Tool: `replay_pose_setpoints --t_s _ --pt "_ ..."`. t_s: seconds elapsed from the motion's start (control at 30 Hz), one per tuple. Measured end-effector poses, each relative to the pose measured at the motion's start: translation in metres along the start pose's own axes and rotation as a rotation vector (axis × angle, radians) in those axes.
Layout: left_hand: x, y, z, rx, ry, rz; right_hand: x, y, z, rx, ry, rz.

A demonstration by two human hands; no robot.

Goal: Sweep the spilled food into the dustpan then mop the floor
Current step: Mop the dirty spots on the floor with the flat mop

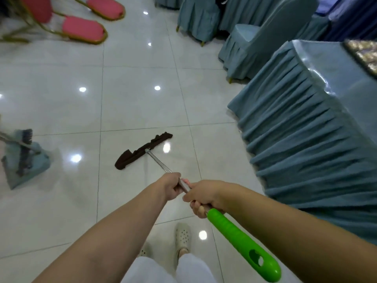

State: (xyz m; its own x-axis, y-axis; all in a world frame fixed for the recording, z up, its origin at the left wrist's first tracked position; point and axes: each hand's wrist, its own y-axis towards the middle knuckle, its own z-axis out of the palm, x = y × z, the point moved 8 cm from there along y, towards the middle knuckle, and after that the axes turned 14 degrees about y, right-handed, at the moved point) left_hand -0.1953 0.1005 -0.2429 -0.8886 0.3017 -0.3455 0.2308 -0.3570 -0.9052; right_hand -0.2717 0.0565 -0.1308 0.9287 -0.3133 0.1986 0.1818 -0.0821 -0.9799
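Left hand (173,187): fingers curled round the metal mop shaft, just ahead of the right hand
Right hand (204,196): gripping the same shaft where the green handle (242,245) begins
Mop head (142,150): dark cloth flat on the tiled floor (132,99), ahead of both hands
Dustpan (24,160): pale blue, brush resting in it, well left of the hands
Table skirt (306,139): blue pleats, right of the hands
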Motion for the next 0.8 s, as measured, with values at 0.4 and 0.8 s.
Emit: replay_pose_setpoints --t_s 0.4,0.8 --pt "-0.079 0.025 -0.039 -0.144 -0.384 0.132 0.115 0.029 0.021 0.120 -0.379 -0.100" --pt "-0.117 0.041 -0.054 -0.184 -0.580 0.230 0.184 0.053 0.019 0.141 -0.797 -0.121"
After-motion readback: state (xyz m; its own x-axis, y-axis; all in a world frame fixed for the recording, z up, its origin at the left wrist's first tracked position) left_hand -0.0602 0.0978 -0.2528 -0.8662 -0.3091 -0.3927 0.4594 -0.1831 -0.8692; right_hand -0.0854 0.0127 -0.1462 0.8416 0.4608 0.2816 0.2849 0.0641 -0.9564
